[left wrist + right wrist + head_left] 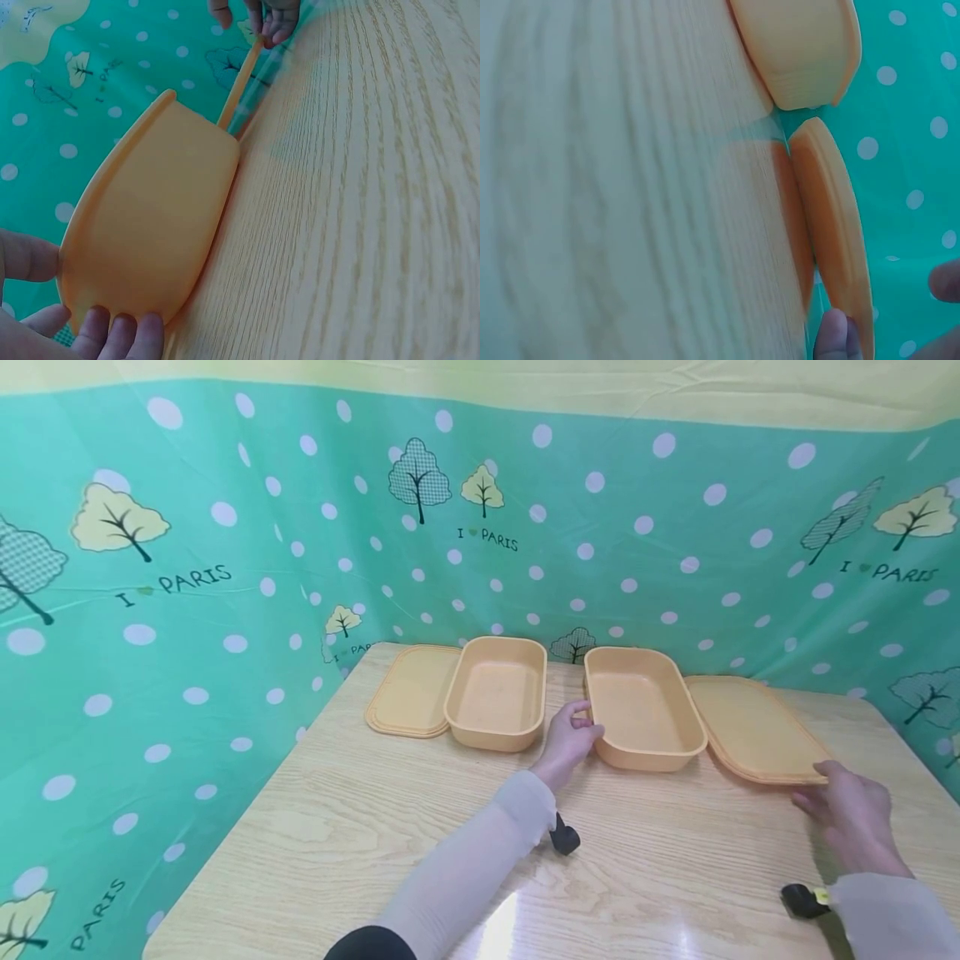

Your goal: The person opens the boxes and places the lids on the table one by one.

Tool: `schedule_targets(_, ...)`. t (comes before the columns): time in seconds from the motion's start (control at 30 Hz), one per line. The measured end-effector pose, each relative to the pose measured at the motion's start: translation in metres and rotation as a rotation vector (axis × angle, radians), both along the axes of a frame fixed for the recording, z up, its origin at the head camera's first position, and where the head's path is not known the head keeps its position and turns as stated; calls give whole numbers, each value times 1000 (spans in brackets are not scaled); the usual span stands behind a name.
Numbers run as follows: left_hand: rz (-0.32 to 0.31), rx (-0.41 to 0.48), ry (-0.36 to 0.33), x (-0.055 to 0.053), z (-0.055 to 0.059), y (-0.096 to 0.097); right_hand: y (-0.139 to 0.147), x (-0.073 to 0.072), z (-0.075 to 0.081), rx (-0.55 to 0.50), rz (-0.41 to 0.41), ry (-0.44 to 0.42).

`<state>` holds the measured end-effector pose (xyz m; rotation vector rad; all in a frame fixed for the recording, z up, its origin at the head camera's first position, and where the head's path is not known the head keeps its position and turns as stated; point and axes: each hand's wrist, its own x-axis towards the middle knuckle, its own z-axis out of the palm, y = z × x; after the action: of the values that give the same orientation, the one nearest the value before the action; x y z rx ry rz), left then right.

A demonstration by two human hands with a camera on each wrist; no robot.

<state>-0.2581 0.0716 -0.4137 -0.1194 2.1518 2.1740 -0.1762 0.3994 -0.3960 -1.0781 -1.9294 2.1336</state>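
My left hand (567, 743) is at the left side of the right-hand food container (647, 706), a tan plastic box without its lid on. In the left wrist view its thumb meets the container's rim and the fingertips (120, 336) lie against the wall. My right hand (858, 810) grips the near right corner of a tan lid (757, 727) beside that container. The lid's near end is raised off the table, as its underside (826, 217) and shadow show in the right wrist view. Part of the right thumb is out of that view.
A second tan container (498, 689) stands open to the left, with another lid (415, 689) lying flat against its left side. All rest on a wood-grain table (360, 835). Behind and to the left hangs a green dotted cloth (525, 560).
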Motion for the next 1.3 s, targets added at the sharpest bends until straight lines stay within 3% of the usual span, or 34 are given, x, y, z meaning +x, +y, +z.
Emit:
schedule_targets(0.63, -1, 6, 0, -1, -2, 0, 1, 0, -3, 122, 79, -34)
schedule_targets(1.0, -3, 9, -3, 0, 0, -1, 4, 2, -6, 284, 227, -105)
schedule_targets(1.3, -2, 18, -1, 0, -1, -1, 4, 1, -5, 315, 217, -107)
